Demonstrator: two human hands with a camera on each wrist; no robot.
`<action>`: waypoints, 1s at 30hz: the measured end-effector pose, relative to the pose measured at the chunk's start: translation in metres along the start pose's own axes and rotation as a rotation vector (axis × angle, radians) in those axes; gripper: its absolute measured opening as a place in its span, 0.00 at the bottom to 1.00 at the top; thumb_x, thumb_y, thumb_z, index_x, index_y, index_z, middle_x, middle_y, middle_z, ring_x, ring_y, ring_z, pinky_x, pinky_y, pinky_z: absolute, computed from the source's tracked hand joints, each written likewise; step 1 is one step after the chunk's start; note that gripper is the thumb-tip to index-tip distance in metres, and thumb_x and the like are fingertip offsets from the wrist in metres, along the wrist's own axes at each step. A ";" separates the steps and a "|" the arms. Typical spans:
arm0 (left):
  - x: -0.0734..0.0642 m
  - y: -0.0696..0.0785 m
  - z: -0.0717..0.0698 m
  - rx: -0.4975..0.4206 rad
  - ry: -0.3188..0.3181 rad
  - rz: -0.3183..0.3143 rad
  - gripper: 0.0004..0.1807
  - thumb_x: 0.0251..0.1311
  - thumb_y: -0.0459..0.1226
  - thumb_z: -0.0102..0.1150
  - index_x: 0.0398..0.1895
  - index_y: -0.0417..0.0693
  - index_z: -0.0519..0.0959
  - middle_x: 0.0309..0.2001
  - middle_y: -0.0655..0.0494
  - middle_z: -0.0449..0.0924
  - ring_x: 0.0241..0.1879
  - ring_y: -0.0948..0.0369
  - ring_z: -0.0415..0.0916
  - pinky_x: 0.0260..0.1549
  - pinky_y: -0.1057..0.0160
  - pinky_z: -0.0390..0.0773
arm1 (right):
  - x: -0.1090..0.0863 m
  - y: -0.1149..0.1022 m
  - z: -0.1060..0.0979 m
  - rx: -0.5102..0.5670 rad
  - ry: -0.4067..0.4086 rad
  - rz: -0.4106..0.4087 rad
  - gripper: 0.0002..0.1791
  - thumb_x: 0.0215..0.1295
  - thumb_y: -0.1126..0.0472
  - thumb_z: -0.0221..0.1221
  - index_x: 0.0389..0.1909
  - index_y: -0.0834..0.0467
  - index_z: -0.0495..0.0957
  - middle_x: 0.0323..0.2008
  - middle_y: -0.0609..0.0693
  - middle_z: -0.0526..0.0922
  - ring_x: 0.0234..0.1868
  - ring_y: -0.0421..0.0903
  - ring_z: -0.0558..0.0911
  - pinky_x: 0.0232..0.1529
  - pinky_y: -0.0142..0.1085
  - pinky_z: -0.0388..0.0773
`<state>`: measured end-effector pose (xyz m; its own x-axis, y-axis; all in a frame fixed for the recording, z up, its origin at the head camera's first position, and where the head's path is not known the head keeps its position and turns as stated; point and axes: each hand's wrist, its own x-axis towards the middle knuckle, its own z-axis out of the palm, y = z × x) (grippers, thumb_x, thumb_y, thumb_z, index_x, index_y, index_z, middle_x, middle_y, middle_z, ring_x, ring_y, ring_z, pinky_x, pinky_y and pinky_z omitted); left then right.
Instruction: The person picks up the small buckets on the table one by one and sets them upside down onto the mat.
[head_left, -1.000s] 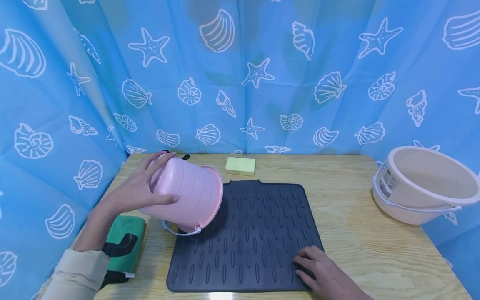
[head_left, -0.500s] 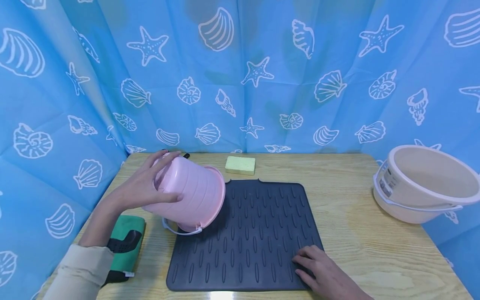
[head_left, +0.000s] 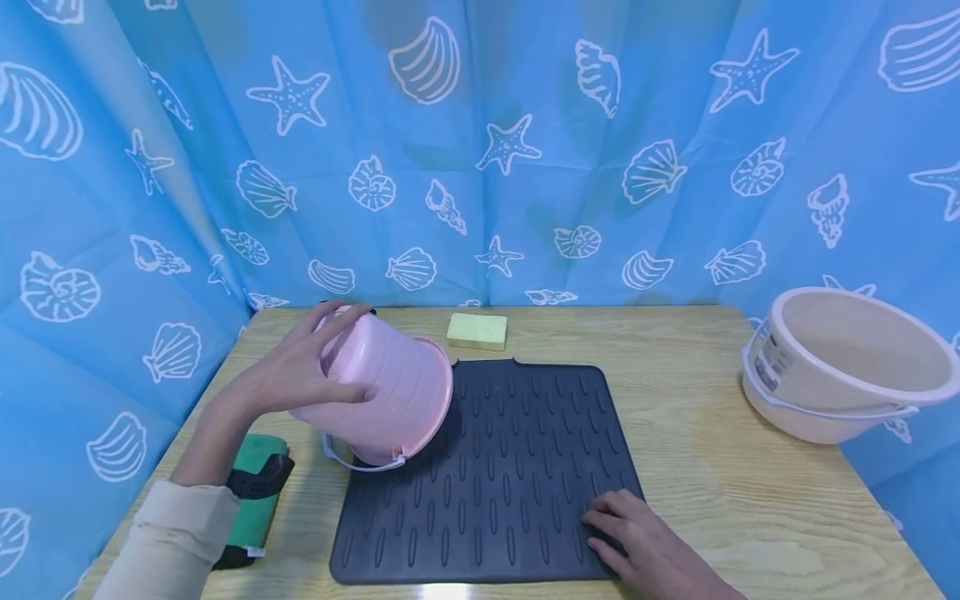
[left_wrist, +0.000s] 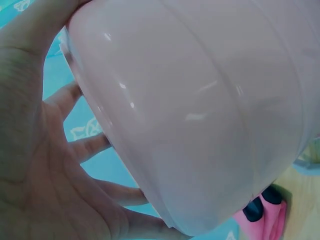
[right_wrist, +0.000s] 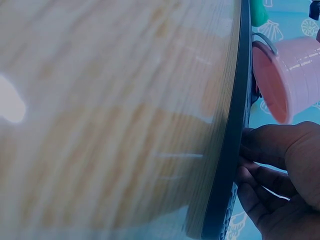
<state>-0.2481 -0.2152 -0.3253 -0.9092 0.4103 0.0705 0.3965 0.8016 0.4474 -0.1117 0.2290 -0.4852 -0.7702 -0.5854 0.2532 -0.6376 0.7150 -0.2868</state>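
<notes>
A pink bucket (head_left: 393, 387) lies tipped on its side in the air at the left of the table, base toward the left and mouth toward the lower right. My left hand (head_left: 303, 375) grips it by the base, thumb along the side and fingers spread over the bottom edge. The bucket's pale handle (head_left: 360, 467) hangs below its rim. Under the rim, the bucket overlaps the upper left of a dark ribbed mat (head_left: 510, 554). My right hand (head_left: 641, 537) rests at the mat's lower right edge, fingers loosely bent, with nothing held.
A yellow sponge (head_left: 477, 332) lies behind the mat. At the right edge stands a large beige bucket (head_left: 810, 421). A green folded item (head_left: 255, 517) lies under my left forearm. The left wrist view shows a pink-and-black item (left_wrist: 270, 212) behind the pink bucket.
My left hand and the pink bucket have shifted slightly to the right over the mat. The right hand has stayed in place.
</notes>
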 end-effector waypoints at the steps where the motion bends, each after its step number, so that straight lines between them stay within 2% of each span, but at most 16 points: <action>1: 0.001 0.001 0.000 0.008 -0.002 0.001 0.57 0.47 0.61 0.72 0.79 0.63 0.54 0.77 0.42 0.44 0.72 0.36 0.48 0.56 0.27 0.64 | 0.000 0.000 0.000 -0.002 0.005 -0.006 0.11 0.61 0.61 0.69 0.43 0.60 0.86 0.42 0.42 0.77 0.43 0.38 0.75 0.40 0.36 0.78; 8: 0.006 0.005 0.002 0.046 -0.005 0.033 0.57 0.47 0.60 0.72 0.79 0.59 0.55 0.77 0.41 0.45 0.74 0.39 0.44 0.58 0.28 0.61 | 0.000 0.000 -0.001 -0.009 -0.012 0.005 0.11 0.61 0.61 0.69 0.43 0.60 0.86 0.42 0.43 0.77 0.43 0.39 0.75 0.41 0.37 0.78; 18: 0.010 0.008 0.003 0.063 -0.013 0.034 0.56 0.46 0.61 0.72 0.78 0.58 0.57 0.76 0.39 0.47 0.72 0.36 0.49 0.58 0.28 0.62 | -0.001 0.000 0.000 0.006 -0.025 0.000 0.11 0.63 0.60 0.68 0.44 0.60 0.86 0.43 0.43 0.77 0.43 0.40 0.75 0.40 0.37 0.78; 23: 0.013 0.011 0.004 0.066 -0.025 0.038 0.56 0.46 0.61 0.72 0.78 0.58 0.56 0.76 0.39 0.47 0.71 0.36 0.51 0.57 0.29 0.64 | -0.001 0.000 0.000 0.007 -0.032 0.025 0.11 0.63 0.60 0.67 0.44 0.60 0.86 0.43 0.42 0.77 0.43 0.39 0.75 0.41 0.37 0.78; 30: 0.017 0.014 0.005 0.060 -0.039 0.035 0.56 0.47 0.59 0.72 0.78 0.58 0.57 0.76 0.38 0.46 0.72 0.36 0.51 0.57 0.30 0.65 | 0.000 -0.001 -0.002 0.013 -0.031 0.028 0.11 0.63 0.60 0.67 0.44 0.60 0.86 0.43 0.42 0.77 0.43 0.39 0.75 0.41 0.37 0.78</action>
<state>-0.2570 -0.1949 -0.3222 -0.8897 0.4539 0.0499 0.4356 0.8109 0.3908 -0.1111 0.2293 -0.4837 -0.7874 -0.5774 0.2159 -0.6161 0.7260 -0.3057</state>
